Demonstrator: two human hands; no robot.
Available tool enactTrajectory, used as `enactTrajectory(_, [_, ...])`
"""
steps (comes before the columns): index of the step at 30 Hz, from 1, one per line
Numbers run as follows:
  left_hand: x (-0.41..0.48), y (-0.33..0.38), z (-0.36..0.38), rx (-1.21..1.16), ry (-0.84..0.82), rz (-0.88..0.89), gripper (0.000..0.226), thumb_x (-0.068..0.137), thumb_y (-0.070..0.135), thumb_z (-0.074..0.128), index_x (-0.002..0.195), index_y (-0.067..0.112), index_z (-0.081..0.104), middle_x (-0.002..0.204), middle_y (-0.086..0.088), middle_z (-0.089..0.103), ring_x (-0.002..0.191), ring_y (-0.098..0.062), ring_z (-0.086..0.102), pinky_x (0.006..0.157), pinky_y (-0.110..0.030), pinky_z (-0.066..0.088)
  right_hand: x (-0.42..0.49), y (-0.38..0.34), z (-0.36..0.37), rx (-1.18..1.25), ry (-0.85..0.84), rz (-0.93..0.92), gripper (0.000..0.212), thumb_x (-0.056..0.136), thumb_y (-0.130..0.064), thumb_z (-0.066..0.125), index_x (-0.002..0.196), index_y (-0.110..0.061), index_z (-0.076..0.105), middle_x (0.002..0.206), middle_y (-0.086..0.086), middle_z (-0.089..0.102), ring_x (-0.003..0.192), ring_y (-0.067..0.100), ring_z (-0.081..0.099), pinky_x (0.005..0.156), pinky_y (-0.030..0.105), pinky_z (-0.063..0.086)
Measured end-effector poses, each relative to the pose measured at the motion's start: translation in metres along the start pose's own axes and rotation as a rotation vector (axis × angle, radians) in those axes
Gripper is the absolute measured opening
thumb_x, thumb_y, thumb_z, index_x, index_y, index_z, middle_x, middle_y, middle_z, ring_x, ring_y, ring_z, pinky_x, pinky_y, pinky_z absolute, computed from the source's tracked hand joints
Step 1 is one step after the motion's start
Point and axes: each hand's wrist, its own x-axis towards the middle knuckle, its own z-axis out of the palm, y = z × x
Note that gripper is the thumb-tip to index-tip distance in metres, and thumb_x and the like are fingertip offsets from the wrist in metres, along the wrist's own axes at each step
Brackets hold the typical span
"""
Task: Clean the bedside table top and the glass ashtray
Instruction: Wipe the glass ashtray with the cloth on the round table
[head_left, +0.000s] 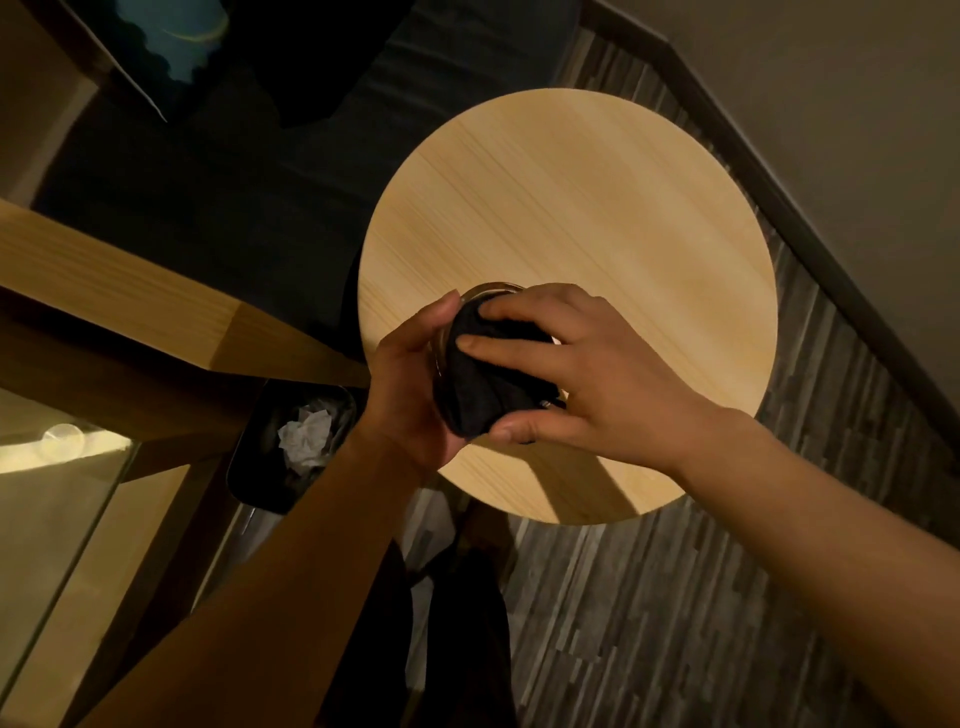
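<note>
A round light-wood bedside table top (597, 208) fills the middle of the view. Above its near left edge my left hand (410, 374) grips a round glass ashtray (488, 291) from the left side; only the ashtray's far rim shows. A bunched black cloth (488, 374) covers the rest of the ashtray. My right hand (587, 369) holds the cloth, its fingers pressing it into the ashtray and its thumb curled under the near side.
A black waste bin (260, 452) with crumpled white paper stands on the floor left of the table. A wooden ledge (130, 312) and a glass panel (62, 509) lie to the left. A dark bed lies behind; a wall with dark skirting (810, 228) runs along the right.
</note>
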Motion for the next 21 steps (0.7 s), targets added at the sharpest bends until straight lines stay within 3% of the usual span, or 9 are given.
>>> enactTrajectory(5, [0.001,-0.003,0.011,0.042,0.053,-0.010,0.056,0.102,0.045,0.050,0.136,0.003,0.063,0.122,-0.018,0.069,0.106,-0.033,0.070,0.086,-0.043,0.059,-0.002,-0.005,0.019,-0.021,0.165,0.132,0.049,0.094,-0.051,0.060,0.132,-0.021,0.069,0.120,0.008,0.066,0.104,0.034,0.057,0.085,0.045,0.049])
enactTrajectory(9, [0.002,-0.016,0.015,-0.008,0.090,0.039,0.047,0.105,0.041,0.049,0.109,0.004,0.077,0.106,-0.016,0.075,0.094,-0.028,0.075,0.077,-0.033,0.063,0.003,-0.041,0.041,-0.001,0.372,0.566,0.039,0.099,-0.046,0.055,0.116,-0.017,0.075,0.092,0.005,0.059,0.085,0.026,0.053,0.068,0.031,0.038])
enactTrajectory(11, [0.004,-0.024,0.012,0.014,0.169,0.082,0.048,0.105,0.041,0.049,0.115,0.003,0.076,0.110,-0.017,0.077,0.099,-0.029,0.076,0.081,-0.034,0.063,0.009,-0.053,0.047,0.056,0.367,0.756,0.036,0.101,-0.046,0.054,0.107,-0.017,0.075,0.082,-0.001,0.049,0.078,0.022,0.051,0.063,0.029,0.030])
enactTrajectory(13, [0.002,-0.027,0.007,0.025,0.200,0.088,0.049,0.106,0.043,0.047,0.116,0.006,0.077,0.112,-0.016,0.078,0.100,-0.028,0.078,0.080,-0.035,0.063,0.013,-0.055,0.043,0.113,0.290,0.808,0.037,0.102,-0.049,0.052,0.105,-0.018,0.073,0.078,-0.006,0.042,0.073,0.018,0.048,0.056,0.027,0.027])
enactTrajectory(15, [-0.001,-0.025,0.004,0.007,0.179,0.075,0.052,0.106,0.044,0.044,0.105,0.010,0.083,0.110,-0.015,0.079,0.097,-0.026,0.079,0.078,-0.036,0.064,0.012,-0.051,0.030,0.153,0.210,0.753,0.042,0.100,-0.055,0.050,0.116,-0.022,0.071,0.084,-0.006,0.047,0.074,0.013,0.050,0.058,0.021,0.033])
enactTrajectory(16, [-0.003,-0.023,0.001,0.005,0.147,0.067,0.053,0.106,0.045,0.042,0.107,0.011,0.083,0.116,-0.017,0.077,0.104,-0.028,0.077,0.085,-0.040,0.063,0.009,-0.048,0.020,0.147,0.183,0.692,0.047,0.099,-0.058,0.050,0.126,-0.023,0.068,0.093,-0.004,0.053,0.079,0.012,0.054,0.062,0.023,0.040])
enactTrajectory(18, [-0.003,-0.017,-0.003,0.016,0.071,0.054,0.053,0.108,0.046,0.040,0.129,0.009,0.072,0.139,-0.023,0.064,0.126,-0.034,0.064,0.106,-0.050,0.050,0.004,-0.037,0.000,0.093,0.159,0.475,0.056,0.097,-0.060,0.053,0.140,-0.024,0.061,0.116,0.002,0.060,0.100,0.019,0.060,0.080,0.033,0.051])
enactTrajectory(19, [-0.002,-0.015,-0.004,0.005,0.031,0.041,0.054,0.108,0.046,0.040,0.136,0.008,0.065,0.142,-0.023,0.059,0.131,-0.036,0.057,0.111,-0.052,0.042,0.001,-0.029,-0.006,0.072,0.130,0.324,0.057,0.097,-0.057,0.056,0.142,-0.022,0.060,0.126,0.005,0.060,0.110,0.023,0.059,0.088,0.038,0.051])
enactTrajectory(21, [0.000,-0.013,-0.004,-0.019,-0.003,0.012,0.051,0.108,0.044,0.041,0.138,0.008,0.060,0.137,-0.020,0.060,0.129,-0.036,0.057,0.113,-0.051,0.040,-0.002,-0.014,-0.012,0.068,0.023,0.075,0.054,0.097,-0.051,0.059,0.140,-0.020,0.062,0.141,0.010,0.057,0.122,0.028,0.057,0.098,0.043,0.048])
